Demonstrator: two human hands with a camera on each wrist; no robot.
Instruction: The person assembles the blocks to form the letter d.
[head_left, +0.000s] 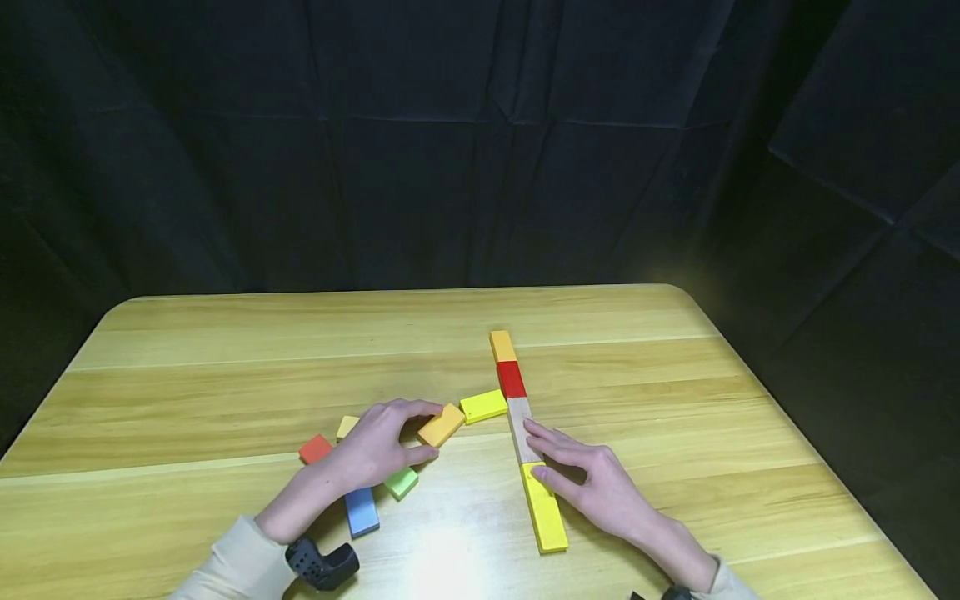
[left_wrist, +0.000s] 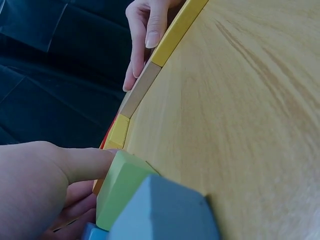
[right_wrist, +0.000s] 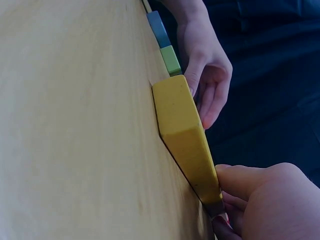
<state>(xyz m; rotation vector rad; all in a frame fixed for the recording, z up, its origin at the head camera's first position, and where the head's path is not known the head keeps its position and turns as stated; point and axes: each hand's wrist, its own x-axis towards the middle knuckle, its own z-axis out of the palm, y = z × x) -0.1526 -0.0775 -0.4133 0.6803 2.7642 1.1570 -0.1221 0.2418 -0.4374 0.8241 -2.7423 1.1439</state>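
in the head view, the left hand [head_left: 381,446] pinches the loose orange block [head_left: 441,425] between thumb and forefinger, near the middle of the table [head_left: 675,400]. just beside that block, toward the right edge, the slanted yellow block [head_left: 483,406] meets a row at an angle. the row runs from the far edge side toward the near side, right of the middle: end orange block [head_left: 502,345], red block [head_left: 512,378], pale block [head_left: 519,421], long yellow block [head_left: 546,512]. the right hand [head_left: 588,479] is loosely spread, fingertips at the pale block and thumb on the long yellow block. around the left hand, on the left-edge side, lie a reddish block [head_left: 315,448], a partly hidden cream block [head_left: 346,426], a green block [head_left: 401,483] and a blue block [head_left: 362,511]. black cloth [head_left: 405,192] hangs beyond the far edge.

in the left wrist view, the left thumb reaches behind the green block; the blue block looms in front, and the loose orange block is mostly hidden.

in the right wrist view, the long yellow block fills the middle, right fingers along its side; the left hand curves beyond it, near the green block.
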